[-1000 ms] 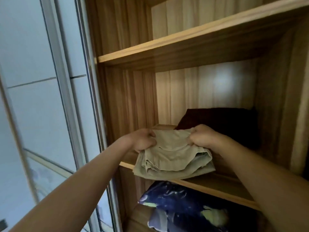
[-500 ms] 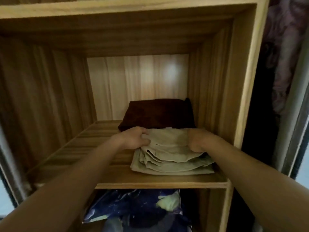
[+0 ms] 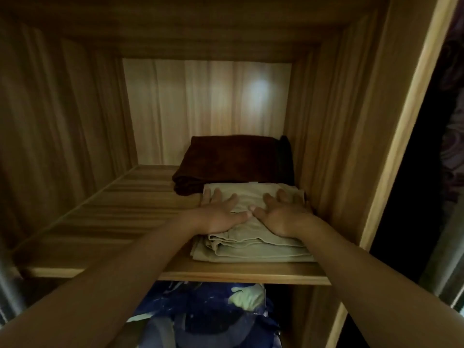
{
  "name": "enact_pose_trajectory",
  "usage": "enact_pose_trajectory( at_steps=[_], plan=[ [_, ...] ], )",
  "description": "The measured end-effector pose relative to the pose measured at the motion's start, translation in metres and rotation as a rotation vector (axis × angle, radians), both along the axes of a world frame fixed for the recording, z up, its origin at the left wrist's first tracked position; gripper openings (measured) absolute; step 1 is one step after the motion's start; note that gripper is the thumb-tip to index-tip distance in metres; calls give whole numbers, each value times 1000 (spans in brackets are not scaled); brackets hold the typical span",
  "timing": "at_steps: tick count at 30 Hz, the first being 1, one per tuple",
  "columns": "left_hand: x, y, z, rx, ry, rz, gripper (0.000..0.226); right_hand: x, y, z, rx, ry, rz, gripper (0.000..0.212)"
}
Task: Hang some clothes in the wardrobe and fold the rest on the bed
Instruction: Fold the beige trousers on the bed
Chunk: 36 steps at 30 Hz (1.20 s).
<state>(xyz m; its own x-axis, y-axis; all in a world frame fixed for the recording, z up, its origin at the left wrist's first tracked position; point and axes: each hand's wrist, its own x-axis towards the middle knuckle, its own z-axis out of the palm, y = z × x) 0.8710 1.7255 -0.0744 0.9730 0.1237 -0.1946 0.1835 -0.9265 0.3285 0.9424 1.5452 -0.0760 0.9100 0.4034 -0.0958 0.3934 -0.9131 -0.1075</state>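
Brown folded cloth (image 3: 231,162) just behind hand-flattened beige garment (image 3: 253,244)

both hands (image 3: 221,216) flat on folded beige cloth (image 3: 253,247), wardrobe shelf (image 3: 100,222).

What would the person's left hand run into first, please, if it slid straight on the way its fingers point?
Most likely the dark brown folded cloth, which lies just behind the beige folded garment that the left hand rests flat on; depth is hard to judge.

No readable text, label or number anywhere
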Motion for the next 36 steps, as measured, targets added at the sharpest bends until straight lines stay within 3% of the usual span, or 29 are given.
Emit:
enact_pose_trajectory(
  at_steps=[11,16,24,28,31,36],
  plan=[
    [-15,-1,-3,-21,-58,33,96,4,-4,-7,101,-6,-2,96],
    [-29,-3,0,13,11,50,98,2,-3,-6,86,-64,21,90],
    [-33,-2,-8,-10,-52,39,97,-24,-10,-11,119,-369,64,57],
    [-34,-1,-8,-35,-64,-1,95,-32,-15,-12,19,-204,84,70],
    [-33,1,-3,0,-58,-34,98,-41,-20,-12,65,-127,22,78],
    [-41,-3,2,-17,-106,-61,91,-73,-29,-13,45,-144,-23,62]
  ],
)
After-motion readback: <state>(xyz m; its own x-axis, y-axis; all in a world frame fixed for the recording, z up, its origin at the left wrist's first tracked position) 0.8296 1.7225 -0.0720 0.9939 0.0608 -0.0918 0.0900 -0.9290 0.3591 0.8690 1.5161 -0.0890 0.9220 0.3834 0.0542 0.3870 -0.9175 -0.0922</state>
